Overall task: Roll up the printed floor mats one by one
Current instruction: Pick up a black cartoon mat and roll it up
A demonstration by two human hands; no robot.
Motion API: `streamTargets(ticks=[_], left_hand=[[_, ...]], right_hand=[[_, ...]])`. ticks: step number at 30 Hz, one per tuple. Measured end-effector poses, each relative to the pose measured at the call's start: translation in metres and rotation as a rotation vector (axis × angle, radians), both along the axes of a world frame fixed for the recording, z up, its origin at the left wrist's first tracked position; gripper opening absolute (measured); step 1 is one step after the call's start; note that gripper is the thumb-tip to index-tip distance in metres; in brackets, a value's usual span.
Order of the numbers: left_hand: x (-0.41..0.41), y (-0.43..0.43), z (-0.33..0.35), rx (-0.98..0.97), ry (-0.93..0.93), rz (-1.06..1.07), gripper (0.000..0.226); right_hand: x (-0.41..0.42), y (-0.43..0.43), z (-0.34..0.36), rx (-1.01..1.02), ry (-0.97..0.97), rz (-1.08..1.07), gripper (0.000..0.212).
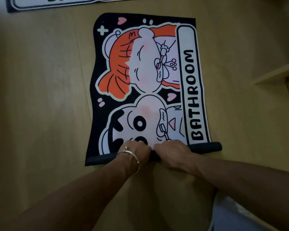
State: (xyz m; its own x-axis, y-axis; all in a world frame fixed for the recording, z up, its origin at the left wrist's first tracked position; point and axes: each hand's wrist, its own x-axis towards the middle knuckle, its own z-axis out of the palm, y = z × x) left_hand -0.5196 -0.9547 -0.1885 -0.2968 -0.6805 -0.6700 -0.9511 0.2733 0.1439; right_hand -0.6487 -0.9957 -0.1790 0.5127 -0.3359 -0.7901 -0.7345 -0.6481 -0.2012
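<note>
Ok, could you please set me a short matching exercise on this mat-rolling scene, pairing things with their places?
Things:
1 silver bangle
2 second mat
3 rolled end of the cartoon bathroom mat

Places:
A flat on the floor at the top edge of view
B gripped by the left hand and right hand
C on the left wrist

Pairs: 1-C, 2-A, 3-B

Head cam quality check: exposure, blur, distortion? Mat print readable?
Head view: dim, warm light, forearms underexposed. Head view: wide-angle lens bows the edges of the printed mat; second mat cropped at the top. Head view: pale print glows slightly, BATHROOM lettering legible. Head view: left hand and right hand on the roll look soft; no glare on the floor.
</note>
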Motion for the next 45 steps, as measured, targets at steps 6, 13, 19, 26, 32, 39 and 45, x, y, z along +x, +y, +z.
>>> streamTargets(ticks=[6,13,19,26,32,39,45], left_hand=[[0.003,0.003,0.007,-0.137,0.087,-0.019,0.032],[0.003,-0.015,0.008,0.068,0.126,-0.029,0.031],[0.006,-0.004,0.006,-0.123,0.09,-0.002,0.026],[0.009,-0.027,0.014,-0.058,0.098,-0.09,0.04],[0.014,-0.032,0.012,-0.028,0.089,-0.057,0.033],[0.02,-0.025,0.008,-0.201,0.112,-0.082,0.04],[0.019,-0.037,0.005,-0.155,0.03,-0.029,0.032]], right_hand=[[0.003,-0.009,0.004,0.113,0.006,-0.211,0.023],[-0.004,0.003,-0.002,-0.06,-0.056,-0.11,0.023],[0.002,-0.013,0.0,0.06,-0.043,-0.242,0.007],[0.001,-0.013,0.002,0.022,-0.038,-0.293,0.022],[0.006,-0.023,0.006,-0.012,-0.07,-0.224,0.03],[0.008,-0.031,0.004,0.091,-0.066,-0.332,0.027],[0.009,-0.021,0.002,-0.149,-0.132,-0.185,0.034]])
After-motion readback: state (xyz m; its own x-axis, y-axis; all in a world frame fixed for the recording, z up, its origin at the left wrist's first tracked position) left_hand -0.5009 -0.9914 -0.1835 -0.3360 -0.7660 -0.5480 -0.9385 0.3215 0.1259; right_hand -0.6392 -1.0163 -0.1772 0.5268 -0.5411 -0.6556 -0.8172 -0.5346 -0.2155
